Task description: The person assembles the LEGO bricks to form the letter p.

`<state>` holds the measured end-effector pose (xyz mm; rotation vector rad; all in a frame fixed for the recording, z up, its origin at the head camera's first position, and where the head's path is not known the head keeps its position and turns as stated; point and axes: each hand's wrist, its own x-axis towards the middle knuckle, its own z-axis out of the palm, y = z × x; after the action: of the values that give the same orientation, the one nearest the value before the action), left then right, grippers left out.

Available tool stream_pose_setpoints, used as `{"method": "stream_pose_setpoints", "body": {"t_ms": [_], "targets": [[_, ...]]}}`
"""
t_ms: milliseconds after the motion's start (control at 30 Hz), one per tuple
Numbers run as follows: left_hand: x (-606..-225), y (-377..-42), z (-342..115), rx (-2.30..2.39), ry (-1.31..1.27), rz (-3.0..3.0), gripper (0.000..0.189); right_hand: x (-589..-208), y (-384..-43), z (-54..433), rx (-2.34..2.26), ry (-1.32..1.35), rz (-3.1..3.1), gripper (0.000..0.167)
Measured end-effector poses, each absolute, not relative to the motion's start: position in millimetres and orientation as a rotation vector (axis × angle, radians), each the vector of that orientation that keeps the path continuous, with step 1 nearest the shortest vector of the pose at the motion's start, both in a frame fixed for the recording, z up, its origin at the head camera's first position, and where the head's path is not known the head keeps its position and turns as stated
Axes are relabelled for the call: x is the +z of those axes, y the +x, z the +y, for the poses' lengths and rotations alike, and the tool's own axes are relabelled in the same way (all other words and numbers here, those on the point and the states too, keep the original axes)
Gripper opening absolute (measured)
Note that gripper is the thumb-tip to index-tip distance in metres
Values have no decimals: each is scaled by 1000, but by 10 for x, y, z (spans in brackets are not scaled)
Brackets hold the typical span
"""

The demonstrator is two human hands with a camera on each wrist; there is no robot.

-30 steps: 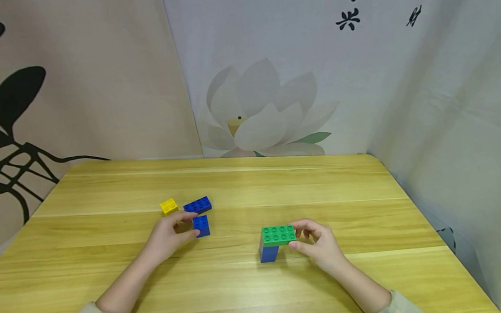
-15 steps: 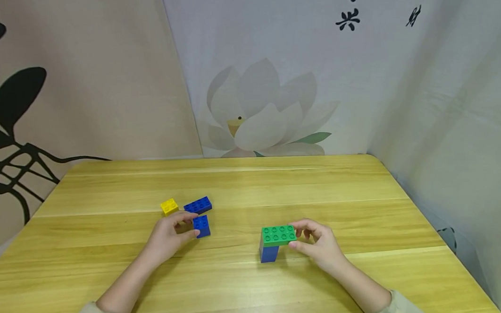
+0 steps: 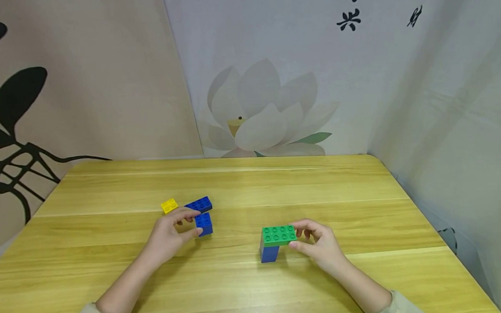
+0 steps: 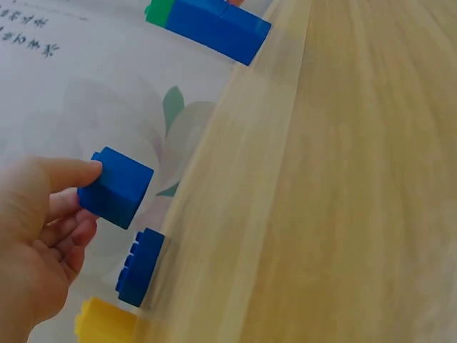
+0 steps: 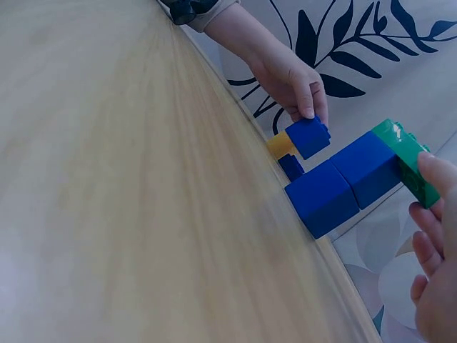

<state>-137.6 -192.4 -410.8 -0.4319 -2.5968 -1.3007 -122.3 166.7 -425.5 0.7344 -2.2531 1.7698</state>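
My left hand (image 3: 168,232) pinches a square blue building block (image 3: 205,224) between thumb and fingers. In the left wrist view that block (image 4: 118,187) is held up off the table. My right hand (image 3: 322,245) pinches the right end of a long green brick (image 3: 278,236). The green brick sits across the top of two stacked blue blocks (image 5: 345,187) and overhangs to the right. This stack stands upright on the table. Behind the left hand lie a flat long blue brick (image 3: 199,204) and a yellow block (image 3: 169,205), partly hidden by the fingers.
The wooden table (image 3: 240,294) spreads under both hands. A printed cloth backdrop (image 3: 278,41) with a lotus hangs behind its far edge, and another cloth hangs along the right side.
My left hand has lifted the square blue block slightly off the table, shifting it a little right and away. My right hand and the stack have stayed in place.
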Motion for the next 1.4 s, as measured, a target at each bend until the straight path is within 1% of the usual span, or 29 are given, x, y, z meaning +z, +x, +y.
{"method": "stream_pose_setpoints", "body": {"t_ms": [267, 467, 567, 867, 1400], "targets": [[-3988, -1300, -1831, -1315, -480, -2541, 35, -4241, -1227, 1655, 1744, 719, -2277, 34], [-3913, -1245, -1750, -1357, -503, -2517, 35, -4029, -1136, 1588, 1734, 722, -2281, 31], [-3888, -1221, -1714, -1383, -505, -2515, 36, -3997, -1122, 1577, 1733, 717, -2288, 31], [-3809, -1143, -1570, -1407, -585, -2480, 34, -4255, -1240, 1659, 1769, 727, -2265, 33], [-3729, -1046, -1267, -1490, -722, -2440, 33, -4269, -1228, 1678, 1787, 746, -2246, 32]]}}
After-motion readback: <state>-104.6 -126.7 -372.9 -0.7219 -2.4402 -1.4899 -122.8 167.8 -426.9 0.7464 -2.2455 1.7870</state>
